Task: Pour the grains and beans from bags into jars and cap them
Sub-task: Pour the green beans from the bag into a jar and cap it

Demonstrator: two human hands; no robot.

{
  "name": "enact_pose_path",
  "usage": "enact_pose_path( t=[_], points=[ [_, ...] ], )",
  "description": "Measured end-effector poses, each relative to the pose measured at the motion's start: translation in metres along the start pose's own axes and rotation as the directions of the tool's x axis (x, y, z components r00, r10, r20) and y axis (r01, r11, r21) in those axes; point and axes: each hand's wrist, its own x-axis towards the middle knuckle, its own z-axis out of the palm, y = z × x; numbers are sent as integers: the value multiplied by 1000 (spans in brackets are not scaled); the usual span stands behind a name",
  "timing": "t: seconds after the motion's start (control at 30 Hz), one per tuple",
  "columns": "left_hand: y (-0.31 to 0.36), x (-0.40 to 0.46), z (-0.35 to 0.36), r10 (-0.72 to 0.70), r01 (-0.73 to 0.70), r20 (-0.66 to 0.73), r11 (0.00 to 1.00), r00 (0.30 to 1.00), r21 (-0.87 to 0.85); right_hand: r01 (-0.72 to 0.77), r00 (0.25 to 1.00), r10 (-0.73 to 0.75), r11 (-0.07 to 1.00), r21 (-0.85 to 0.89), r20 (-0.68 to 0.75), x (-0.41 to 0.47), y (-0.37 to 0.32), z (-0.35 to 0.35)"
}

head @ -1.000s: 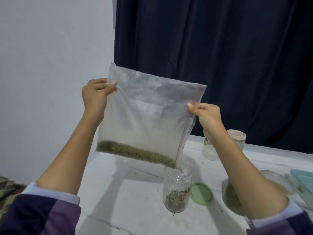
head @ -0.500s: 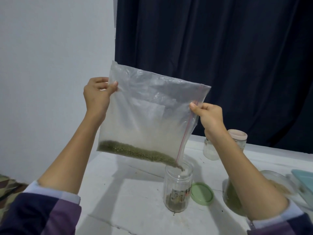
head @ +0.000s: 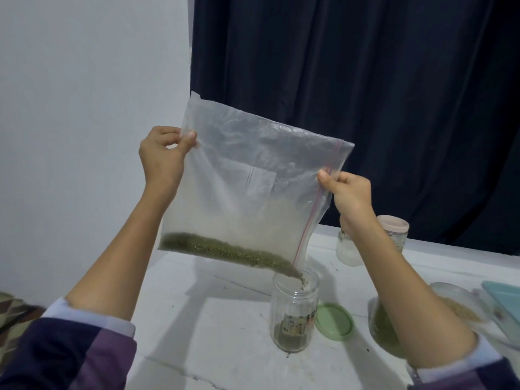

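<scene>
— Two big surfaces fill the back, right?

— Yes. A dark curtain (head: pixel 365 108) hangs behind on the right and a pale wall (head: pixel 84 94) stands on the left. Below them runs a white table (head: pixel 219 319).

— And what is held up over it?

— A large clear plastic bag (head: pixel 253 170) with a red zip strip, tilted so one corner points down. The left hand (head: pixel 163 156) pinches its upper edge between thumb and fingers; the right hand (head: pixel 351 192) pinches the side by the zip strip. Both grips are tight on the plastic, fingers curled.

— Where are the beans?

— A band of small green beans (head: pixel 219 249) lies along the low edge of the bag, sloping toward the lower corner. That corner sits right at the mouth of an open glass jar (head: pixel 295 313) standing upright on the table, and some beans are falling into it. A shallow layer of beans covers the jar's bottom.

— Anything else on the table?

— A green lid (head: pixel 334 322) lies flat just beside the jar, on its right. Farther back stands a capped jar (head: pixel 396 235) with a pinkish lid, partly hidden by the right forearm. Near the right edge sits another container with green beans (head: pixel 385 330), mostly behind the arm, next to one holding pale grain (head: pixel 461 311). A light blue tray (head: pixel 503 296) shows at the far right.
</scene>
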Motion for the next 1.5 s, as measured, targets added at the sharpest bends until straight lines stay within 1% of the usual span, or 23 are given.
enact_pose_path(
  t=[0.07,0.2,0.27,0.37,0.63,0.7,0.8,0.93,1.03,1.13,1.2,1.27,1.37,1.47,1.5],
  points=[
    [0,0,0,0,0,1,1000,1000,0,-5,1000,6,1000,-17,28,-1,-1,0],
    [0,0,0,-1,1,-5,1000,1000,-7,-1,1000,2,1000,-9,21,-1,-1,-1],
    [0,-1,0,2,-2,14,1000,1000,5,-2,999,3,1000,-22,48,-1,-2,-1],
    [1,0,-1,0,0,-4,1000,1000,-15,2,999,-2,1000,4,37,-1,-3,-1],
    [0,3,-2,-19,19,-21,1000,1000,-16,-3,998,3,1000,-13,61,-1,-3,0],
    [0,3,-3,-18,17,-44,1000,999,-22,-7,999,8,1000,-6,47,-1,-2,1],
    [1,3,-3,-14,14,-20,1000,1000,-11,-6,999,7,1000,-9,44,-1,-1,2],
    [3,3,-4,-14,13,-37,1000,999,-27,1,1000,-1,1000,15,20,0,1,2],
    [2,2,-6,-18,17,-15,999,1000,-37,8,999,-8,1000,-2,49,-2,1,4],
    [4,2,-7,-18,17,-27,999,999,-49,13,1000,-13,999,39,15,-2,0,3],
    [5,1,-7,-15,15,-17,999,1000,-45,11,1000,-12,1000,27,29,-3,0,3],
    [4,1,-8,-19,16,-39,998,999,-56,11,1000,-12,999,43,27,-3,-1,2],
    [4,1,-8,-20,19,-16,998,1000,-52,23,999,-24,999,36,30,-4,-1,3],
    [5,2,-8,-23,20,-50,998,998,-63,29,1000,-30,998,51,9,-4,-1,4],
    [5,2,-8,-27,25,-43,998,999,-61,35,999,-36,998,46,10,-4,-2,4]
  ],
)
